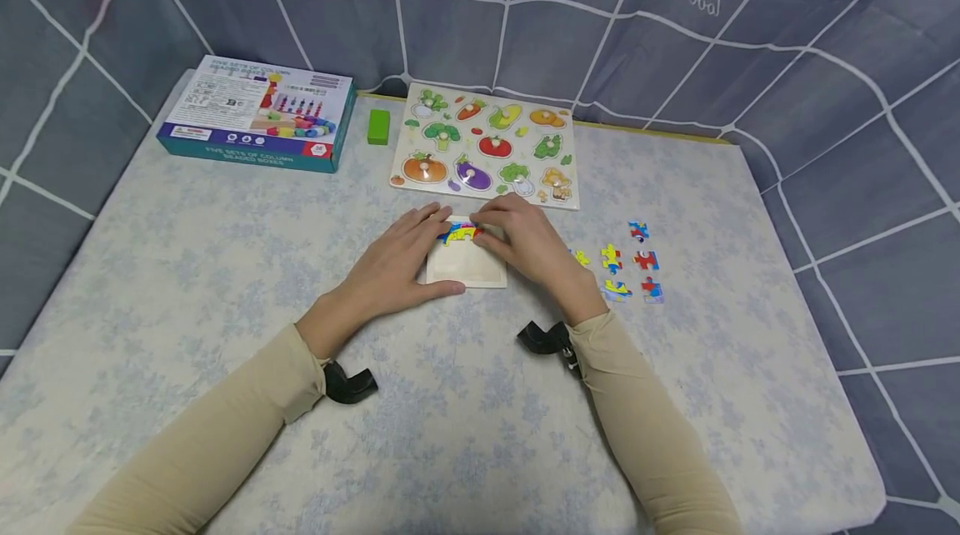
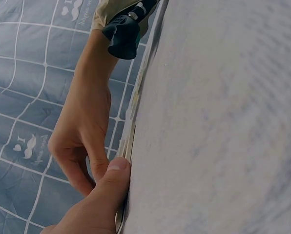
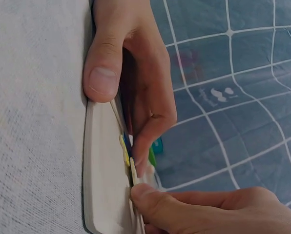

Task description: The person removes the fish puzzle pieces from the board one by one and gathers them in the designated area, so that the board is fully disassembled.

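Note:
A small pale wooden puzzle tray (image 1: 471,268) lies in front of the person, with colourful jigsaw pieces (image 1: 457,235) along its far side. The left hand (image 1: 401,264) holds the tray from the left, thumb along the near edge and fingers by the far left corner. In the right wrist view, that thumb (image 3: 104,80) lies on the tray's edge while a finger reaches the pieces. The right hand (image 1: 528,239) pinches a puzzle piece (image 3: 133,171) between thumb and fingers at the tray's far right; the fingers hide most of it.
Several loose jigsaw pieces (image 1: 611,258) lie right of the tray. Beyond it are a vegetable peg puzzle board (image 1: 480,114), a green block (image 1: 378,127) and a beaded-toy box (image 1: 258,114) at the far left. A grey curtain (image 1: 450,27) hangs behind the table.

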Demonstrator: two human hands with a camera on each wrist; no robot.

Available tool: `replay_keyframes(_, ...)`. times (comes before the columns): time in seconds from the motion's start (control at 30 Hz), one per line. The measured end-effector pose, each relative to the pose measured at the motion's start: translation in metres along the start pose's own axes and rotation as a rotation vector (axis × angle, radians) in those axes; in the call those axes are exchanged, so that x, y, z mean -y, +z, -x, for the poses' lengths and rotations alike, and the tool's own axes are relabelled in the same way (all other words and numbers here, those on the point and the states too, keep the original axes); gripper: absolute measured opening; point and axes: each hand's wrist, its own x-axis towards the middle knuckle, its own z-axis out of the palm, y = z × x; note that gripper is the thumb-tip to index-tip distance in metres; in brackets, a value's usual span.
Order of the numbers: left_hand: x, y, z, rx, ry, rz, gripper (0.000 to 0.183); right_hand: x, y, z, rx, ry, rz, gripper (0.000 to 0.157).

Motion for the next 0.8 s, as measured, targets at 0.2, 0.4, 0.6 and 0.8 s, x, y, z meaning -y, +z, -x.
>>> replay_keyframes(0.2,-0.0012,-0.0016,0.0,0.003,-0.01,0.01,0.109,-0.0003,-0.0021,-0.0004,0.004,-0.023,-0.028,0.029)
replay_keyframes(0.4,-0.0022,-0.0029,-0.0003,0.015,-0.01,0.016,0.11,-0.0015,-0.0027,-0.0005,0.003,-0.031,-0.055,0.023)
replay_keyframes(0.6,-0.0031,-0.0034,-0.0009,0.018,-0.012,0.013,0.109,-0.0025,-0.0023,-0.0005,0.013,-0.02,-0.098,0.021)
replay_keyframes(0.8,-0.0026,-0.0031,-0.0007,0.017,-0.007,0.009,0.109,-0.002,-0.0006,-0.0019,0.029,0.021,-0.125,0.026)
